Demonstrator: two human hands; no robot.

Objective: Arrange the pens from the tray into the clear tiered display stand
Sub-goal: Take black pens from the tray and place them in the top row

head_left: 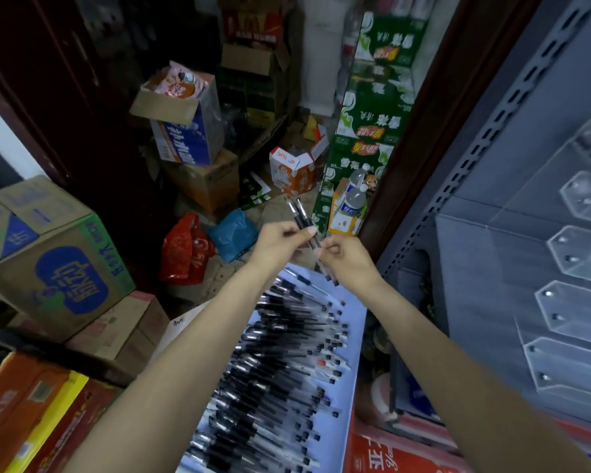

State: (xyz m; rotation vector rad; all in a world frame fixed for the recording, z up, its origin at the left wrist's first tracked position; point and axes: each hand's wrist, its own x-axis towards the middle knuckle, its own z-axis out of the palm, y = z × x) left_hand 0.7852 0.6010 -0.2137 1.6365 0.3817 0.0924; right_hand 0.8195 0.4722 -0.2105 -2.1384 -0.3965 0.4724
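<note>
Near the middle of the frame, the left hand and the right hand meet above the far end of the white tray, each grip pinching the same small bundle of black-capped pens that slants from upper left to lower right. Below them the tray holds a dense heap of loose pens running toward the bottom of the frame. The clear tiered display stand sits at the right edge against grey slotted shelving, while cardboard boxes crowd the left.
</note>
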